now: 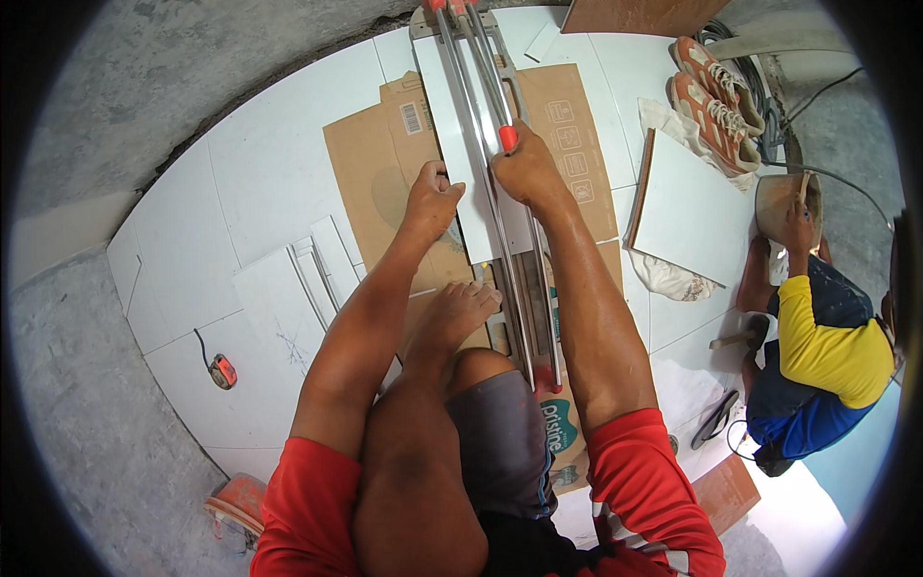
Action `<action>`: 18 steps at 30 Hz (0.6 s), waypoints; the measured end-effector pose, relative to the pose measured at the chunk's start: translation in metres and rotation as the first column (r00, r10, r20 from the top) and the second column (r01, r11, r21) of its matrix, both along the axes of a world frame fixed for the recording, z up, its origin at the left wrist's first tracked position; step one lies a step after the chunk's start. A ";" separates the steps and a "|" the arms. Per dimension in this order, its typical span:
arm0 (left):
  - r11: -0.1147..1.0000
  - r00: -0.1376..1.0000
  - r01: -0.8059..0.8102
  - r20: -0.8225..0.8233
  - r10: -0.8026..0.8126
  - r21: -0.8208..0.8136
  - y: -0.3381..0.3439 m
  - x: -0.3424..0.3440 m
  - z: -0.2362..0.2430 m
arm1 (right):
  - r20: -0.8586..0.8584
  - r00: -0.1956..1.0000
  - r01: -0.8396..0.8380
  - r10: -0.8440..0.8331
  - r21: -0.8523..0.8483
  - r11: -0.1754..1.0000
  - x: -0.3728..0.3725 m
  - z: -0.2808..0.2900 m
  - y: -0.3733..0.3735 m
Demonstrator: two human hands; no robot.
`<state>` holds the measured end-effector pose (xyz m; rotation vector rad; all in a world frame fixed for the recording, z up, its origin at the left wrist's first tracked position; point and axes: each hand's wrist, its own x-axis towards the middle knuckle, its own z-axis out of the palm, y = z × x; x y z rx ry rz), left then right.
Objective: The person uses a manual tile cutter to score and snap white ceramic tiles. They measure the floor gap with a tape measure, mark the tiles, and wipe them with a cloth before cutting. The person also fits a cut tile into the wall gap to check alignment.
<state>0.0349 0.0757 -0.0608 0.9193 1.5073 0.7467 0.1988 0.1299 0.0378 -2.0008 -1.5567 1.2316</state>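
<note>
A white tile (pixel 443 111) lies lengthwise on a manual tile cutter (pixel 514 313), under its two metal rails. My left hand (pixel 432 204) is closed on the tile's left edge, thumb on top and fingers curled at the side. On the right of the rails, my right hand (pixel 529 173) grips the cutter's handle (pixel 508 138), whose red end shows above my fist. My bare foot (pixel 463 306) rests beside the cutter's near part. Flattened cardboard (pixel 385 144) is spread beneath the cutter.
Cut tile strips (pixel 322 260) and a tape measure (pixel 222 371) lie at left. Right of the cutter are a square tile (pixel 687 192), orange shoes (pixel 716 106) and a cable (pixel 832 165). A co-worker in yellow and blue (pixel 827 337) crouches at far right, one hand at a bucket (pixel 777 207).
</note>
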 end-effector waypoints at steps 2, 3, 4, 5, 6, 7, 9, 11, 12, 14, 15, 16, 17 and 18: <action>1.000 1.000 -0.004 0.008 0.004 0.003 0.000 0.000 -0.001 | 0.012 1.000 -0.004 0.004 0.007 1.000 -0.001 0.003 -0.001; 1.000 1.000 -0.001 0.003 0.001 0.008 0.000 -0.001 -0.003 | 0.014 1.000 -0.008 0.008 0.017 1.000 -0.001 0.004 -0.001; 1.000 1.000 0.003 -0.002 -0.003 0.014 0.000 -0.002 -0.004 | 0.016 1.000 -0.012 0.011 0.026 1.000 -0.001 0.004 -0.001; 1.000 1.000 0.006 -0.007 -0.006 0.019 0.000 -0.002 -0.006 | 0.017 1.000 -0.014 0.013 0.032 0.999 -0.002 0.004 -0.001; 1.000 1.000 0.001 0.007 -0.001 0.012 0.000 -0.002 -0.006 | 0.022 1.000 -0.014 0.013 0.038 0.999 -0.001 0.002 -0.001; 1.000 1.000 -0.003 0.021 0.003 0.005 0.000 -0.001 -0.005 | 0.026 1.000 -0.013 0.012 0.044 0.999 -0.001 0.001 -0.001; 1.000 0.999 -0.008 0.037 0.008 -0.003 0.000 0.000 -0.003 | 0.037 0.999 -0.020 0.018 0.056 0.998 0.000 0.000 -0.001; 1.000 0.999 -0.008 0.042 0.008 -0.004 0.000 -0.001 0.000 | 0.068 0.998 -0.019 0.013 0.094 0.995 -0.001 -0.002 -0.003; 1.000 0.999 -0.012 0.046 0.013 -0.008 0.000 -0.001 0.000 | 0.091 0.996 -0.017 0.006 0.127 0.992 -0.004 -0.001 -0.005; 1.000 0.998 -0.020 0.055 0.021 -0.017 0.000 -0.002 0.000 | 0.093 0.996 -0.021 0.009 0.133 0.991 -0.005 0.001 -0.004; 1.000 0.999 -0.011 0.050 0.012 -0.016 0.000 -0.001 0.001 | 0.074 0.997 -0.027 0.019 0.104 0.994 0.000 0.002 -0.003; 1.000 0.999 -0.001 0.046 0.002 -0.015 0.001 -0.001 0.001 | 0.054 0.998 -0.032 0.028 0.076 0.997 0.002 0.003 -0.002; 1.000 0.999 0.009 0.041 -0.008 -0.014 0.002 -0.001 0.002 | 0.051 0.998 -0.034 0.031 0.067 0.997 0.001 0.003 -0.003; 1.000 0.999 0.005 0.038 -0.005 -0.014 0.002 -0.001 0.002 | 0.049 0.998 -0.036 0.033 0.059 0.998 0.000 0.004 -0.002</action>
